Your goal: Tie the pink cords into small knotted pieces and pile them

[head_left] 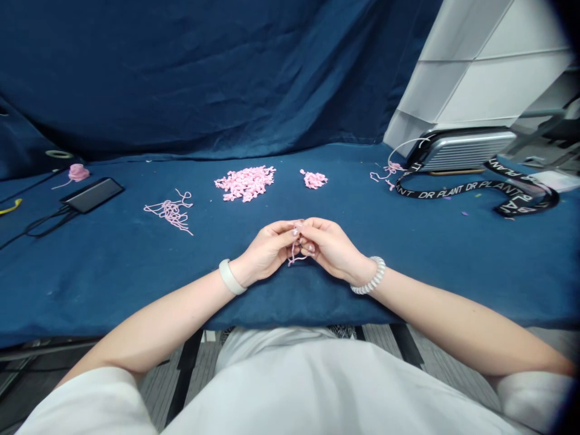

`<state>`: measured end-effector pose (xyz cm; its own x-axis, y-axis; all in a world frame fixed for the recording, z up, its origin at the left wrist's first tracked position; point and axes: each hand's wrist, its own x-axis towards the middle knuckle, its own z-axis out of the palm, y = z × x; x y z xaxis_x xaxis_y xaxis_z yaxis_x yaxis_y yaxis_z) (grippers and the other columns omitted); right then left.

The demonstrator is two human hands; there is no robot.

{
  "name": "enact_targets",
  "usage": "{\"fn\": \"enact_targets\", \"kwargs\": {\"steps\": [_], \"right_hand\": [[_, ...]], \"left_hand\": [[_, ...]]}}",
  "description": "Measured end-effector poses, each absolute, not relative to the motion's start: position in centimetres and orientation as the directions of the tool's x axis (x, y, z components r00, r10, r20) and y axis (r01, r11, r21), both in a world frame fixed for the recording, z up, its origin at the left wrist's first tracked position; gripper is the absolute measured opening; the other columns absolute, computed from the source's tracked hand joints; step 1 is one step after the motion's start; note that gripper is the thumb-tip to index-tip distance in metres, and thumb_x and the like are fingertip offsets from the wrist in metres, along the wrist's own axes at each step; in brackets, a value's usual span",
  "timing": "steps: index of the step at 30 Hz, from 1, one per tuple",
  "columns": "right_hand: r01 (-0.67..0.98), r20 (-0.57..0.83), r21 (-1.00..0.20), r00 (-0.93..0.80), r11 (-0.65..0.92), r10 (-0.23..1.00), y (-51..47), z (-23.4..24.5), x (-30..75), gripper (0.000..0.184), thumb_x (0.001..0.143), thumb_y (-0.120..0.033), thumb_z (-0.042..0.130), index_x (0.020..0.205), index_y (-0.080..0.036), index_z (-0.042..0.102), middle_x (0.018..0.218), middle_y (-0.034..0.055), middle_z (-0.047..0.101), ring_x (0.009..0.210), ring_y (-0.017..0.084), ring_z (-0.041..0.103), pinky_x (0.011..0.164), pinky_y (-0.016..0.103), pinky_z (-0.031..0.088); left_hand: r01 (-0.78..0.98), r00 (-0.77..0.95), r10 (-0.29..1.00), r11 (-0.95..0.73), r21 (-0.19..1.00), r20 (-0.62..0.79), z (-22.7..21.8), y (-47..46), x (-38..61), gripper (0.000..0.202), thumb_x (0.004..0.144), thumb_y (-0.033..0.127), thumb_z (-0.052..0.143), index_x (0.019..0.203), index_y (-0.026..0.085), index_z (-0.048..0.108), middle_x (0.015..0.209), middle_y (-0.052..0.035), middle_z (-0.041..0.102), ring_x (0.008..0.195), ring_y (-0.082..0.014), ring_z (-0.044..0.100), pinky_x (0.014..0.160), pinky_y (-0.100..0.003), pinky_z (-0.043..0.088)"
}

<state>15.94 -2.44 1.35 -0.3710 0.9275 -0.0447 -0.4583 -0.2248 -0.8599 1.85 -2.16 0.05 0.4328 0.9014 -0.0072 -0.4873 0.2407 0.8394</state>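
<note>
My left hand [267, 249] and my right hand [333, 248] meet fingertip to fingertip over the near part of the blue-covered table [113, 272]. Both pinch a short piece of pink yarn [295, 254], whose loose ends hang down between them. A white band sits on my left wrist and a white coiled band on my right. Beyond the hands lies a large heap of knotted pink yarn pieces [246, 182] and a smaller heap [313, 179] to its right. Loose uncut pink strands [171, 211] lie to the left.
A black phone [93, 194] with a cable lies at the far left, with a small pink yarn ball [78, 173] behind it. At the right stand a silver ribbed case [462, 148] and a black printed strap [471, 187]. Blue cloth hangs behind the table.
</note>
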Motion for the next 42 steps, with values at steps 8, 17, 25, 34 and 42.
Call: {"fn": "enact_targets", "kwargs": {"steps": [8, 17, 25, 34, 42], "right_hand": [[-0.38, -0.101, -0.9, -0.298, -0.215, 0.949, -2.6, 1.8, 15.8, 0.034, 0.064, -0.031, 0.075, 0.068, -0.019, 0.044, 0.046, -0.0079, 0.048, 0.039, 0.005, 0.039, 0.039, 0.017, 0.028], [-0.45, -0.038, -0.865, -0.381, -0.221, 0.924, -2.6, 1.9, 16.2, 0.022, 0.074, -0.034, 0.062, 0.083, -0.019, 0.049, 0.053, -0.0069, 0.05, 0.042, 0.005, 0.038, 0.043, 0.019, 0.031], [-0.357, -0.038, -0.916, -0.378, -0.183, 0.925, -2.5, 0.9, 15.9, 0.031, 0.067, -0.017, 0.064, 0.093, -0.019, 0.046, 0.052, -0.0073, 0.055, 0.039, 0.004, 0.036, 0.042, 0.018, 0.028], [-0.309, -0.088, -0.923, -0.41, -0.229, 0.908, -2.5, 0.9, 15.6, 0.025, 0.072, -0.029, 0.064, 0.079, -0.019, 0.043, 0.053, -0.0066, 0.054, 0.04, 0.004, 0.036, 0.042, 0.019, 0.028], [-0.086, -0.03, -0.992, -0.527, -0.088, 0.849, -2.9, 0.9, 15.4, 0.033, 0.083, -0.041, 0.053, 0.062, -0.017, 0.045, 0.049, -0.0059, 0.044, 0.043, 0.005, 0.032, 0.043, 0.021, 0.025]], "left_hand": [[-0.476, 0.428, 0.903, 0.25, 0.843, -0.027, 0.3, -2.3, 1.8, 0.013, 0.071, 0.024, 0.073, 0.075, 0.013, 0.066, 0.072, -0.0032, 0.065, 0.067, -0.0141, 0.063, 0.069, -0.029, 0.051], [-0.466, 0.361, 0.931, 0.225, 0.856, -0.048, 0.8, -2.1, 1.5, 0.013, 0.074, 0.024, 0.069, 0.078, 0.016, 0.06, 0.074, -0.0012, 0.064, 0.07, -0.0129, 0.061, 0.068, -0.028, 0.049], [-0.477, 0.267, 0.963, 0.169, 0.862, -0.041, 0.9, -1.7, 1.3, 0.011, 0.073, 0.022, 0.069, 0.077, 0.015, 0.062, 0.08, 0.0002, 0.063, 0.069, -0.0111, 0.06, 0.067, -0.026, 0.046], [-0.433, 0.228, 0.973, 0.133, 0.891, -0.034, 0.6, -1.6, 1.2, 0.013, 0.071, 0.025, 0.071, 0.073, 0.014, 0.063, 0.073, 0.0004, 0.062, 0.065, -0.0091, 0.058, 0.065, -0.023, 0.044], [-0.394, 0.133, 0.991, 0.073, 0.916, -0.022, 1.1, -1.7, 1.4, 0.018, 0.065, 0.026, 0.075, 0.075, 0.012, 0.067, 0.069, -0.0003, 0.061, 0.061, -0.0064, 0.054, 0.058, -0.018, 0.042]]}}
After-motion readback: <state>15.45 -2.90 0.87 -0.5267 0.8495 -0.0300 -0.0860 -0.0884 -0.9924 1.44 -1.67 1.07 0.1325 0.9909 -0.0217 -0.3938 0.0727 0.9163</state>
